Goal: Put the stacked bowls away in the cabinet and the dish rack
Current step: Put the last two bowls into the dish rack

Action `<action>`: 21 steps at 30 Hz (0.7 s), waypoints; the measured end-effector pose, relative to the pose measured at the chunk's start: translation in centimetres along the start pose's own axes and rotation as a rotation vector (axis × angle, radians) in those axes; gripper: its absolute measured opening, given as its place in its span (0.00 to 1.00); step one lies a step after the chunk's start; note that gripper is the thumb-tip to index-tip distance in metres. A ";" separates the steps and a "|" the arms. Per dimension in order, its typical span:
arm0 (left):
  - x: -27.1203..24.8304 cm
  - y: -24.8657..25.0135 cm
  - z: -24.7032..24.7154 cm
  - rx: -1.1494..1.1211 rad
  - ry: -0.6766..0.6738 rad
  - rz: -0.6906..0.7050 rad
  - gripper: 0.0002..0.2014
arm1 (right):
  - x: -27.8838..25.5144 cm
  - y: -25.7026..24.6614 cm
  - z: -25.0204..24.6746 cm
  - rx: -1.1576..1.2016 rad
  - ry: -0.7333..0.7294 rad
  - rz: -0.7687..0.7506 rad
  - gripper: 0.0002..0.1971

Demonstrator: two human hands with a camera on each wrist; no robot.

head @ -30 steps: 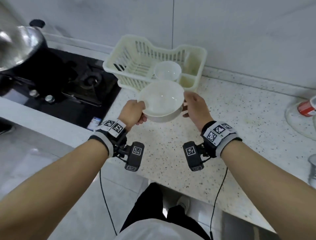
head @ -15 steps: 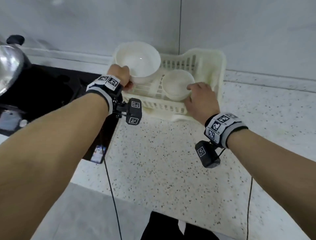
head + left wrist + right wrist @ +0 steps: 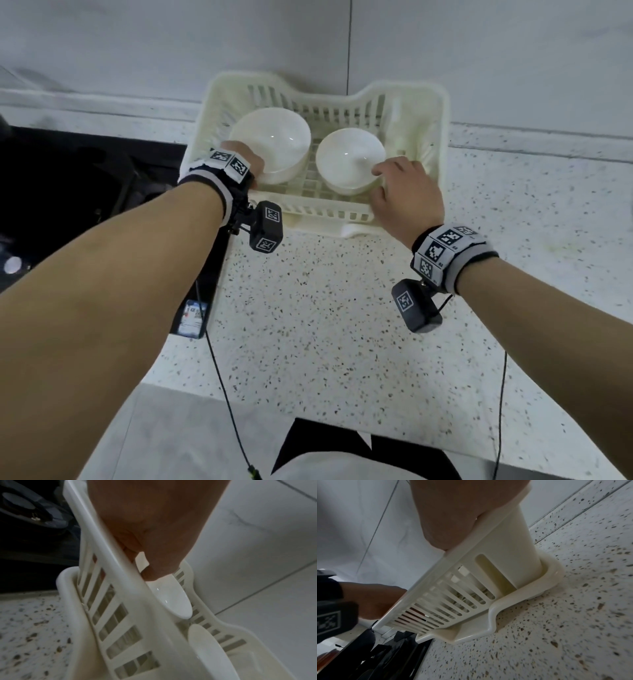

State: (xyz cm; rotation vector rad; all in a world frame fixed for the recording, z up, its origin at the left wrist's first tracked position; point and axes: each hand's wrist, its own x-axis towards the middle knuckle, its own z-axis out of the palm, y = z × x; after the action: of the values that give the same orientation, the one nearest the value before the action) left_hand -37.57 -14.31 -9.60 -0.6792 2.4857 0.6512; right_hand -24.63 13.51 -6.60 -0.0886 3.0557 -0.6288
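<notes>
Two white bowls sit in the cream dish rack (image 3: 426,113) at the back of the counter. The larger bowl (image 3: 274,140) is on the rack's left side, and my left hand (image 3: 246,161) grips its near rim, thumb inside the bowl (image 3: 171,599) in the left wrist view. The smaller bowl (image 3: 346,161) stands to its right, and my right hand (image 3: 400,185) holds its right rim with the thumb over the edge. The right wrist view shows the rack's slatted front wall (image 3: 453,601) and only the heel of my right hand (image 3: 453,513).
The rack (image 3: 120,622) stands against a white tiled wall (image 3: 479,41). A black stove (image 3: 85,192) lies left of it. Speckled countertop (image 3: 325,325) stretches in front, its edge near my body. Cables hang from both wrist cameras.
My left hand carried the larger bowl from above the rack's left edge down into the rack. My right hand stayed on the smaller bowl. The head view came closer to the rack.
</notes>
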 end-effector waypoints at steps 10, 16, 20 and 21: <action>-12.7 0.7 0.3 0.301 0.416 0.447 0.29 | -0.6 -0.5 -1.5 0.123 -0.037 0.052 0.19; -20.3 4.6 7.4 0.140 0.329 1.021 0.25 | -5.8 1.5 -2.9 0.310 0.227 0.115 0.19; -24.8 5.6 13.4 0.120 0.186 1.197 0.27 | -13.0 5.5 -3.7 0.369 0.372 0.278 0.20; -25.9 5.7 14.8 0.122 0.143 1.228 0.27 | -15.0 6.7 -3.9 0.372 0.377 0.316 0.20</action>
State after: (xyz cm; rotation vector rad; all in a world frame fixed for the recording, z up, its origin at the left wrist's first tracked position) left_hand -16.33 6.94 -4.90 0.9924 2.8411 0.8189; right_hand -10.15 22.05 -5.49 0.5664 3.1084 -1.2920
